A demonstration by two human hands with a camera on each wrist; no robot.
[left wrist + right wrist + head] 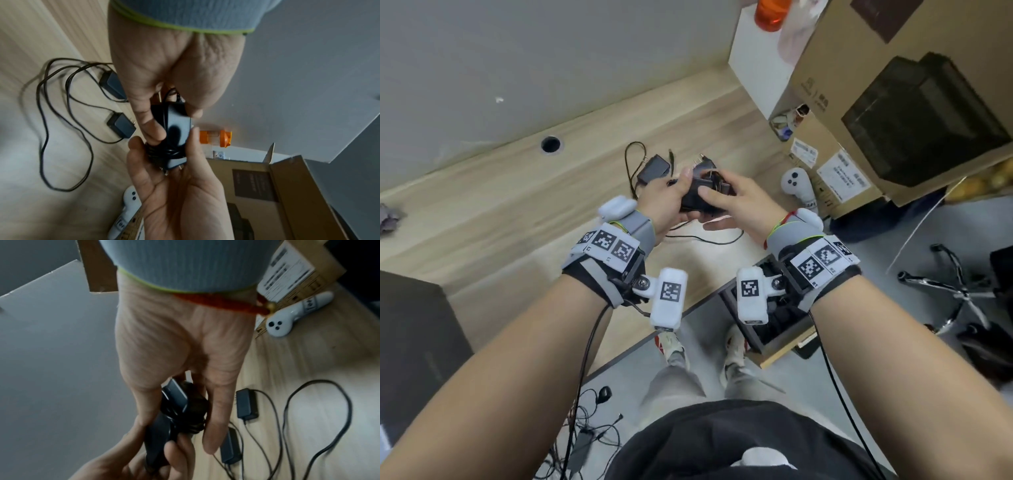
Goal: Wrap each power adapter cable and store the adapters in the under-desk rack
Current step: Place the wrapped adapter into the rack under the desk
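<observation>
Both hands meet above the wooden surface [524, 192], sharing one black power adapter [178, 128] held clear of the wood. The left hand [666, 197] has its fingers [153, 129] and thumb curled round one end of the block. The right hand [739, 202] grasps the other end, thumb on one face and fingers on the other, where several turns of the adapter's cable [164, 151] are bunched around the body. The metal plug prongs poke out toward the right palm in the left wrist view.

On the surface just beyond the hands lie two more black adapters: one [246, 404] nearer the cardboard box, the other [230, 449] close beside it, both with loose cables [316, 418] looping across the wood. A white game controller [799, 186] rests against a large cardboard box [859, 68] at the right. An orange-capped bottle [770, 13] stands on a white block further back. Under the surface's near edge, below the right wrist, sits a dark open rack [756, 339] with something black inside; I can't make out what.
</observation>
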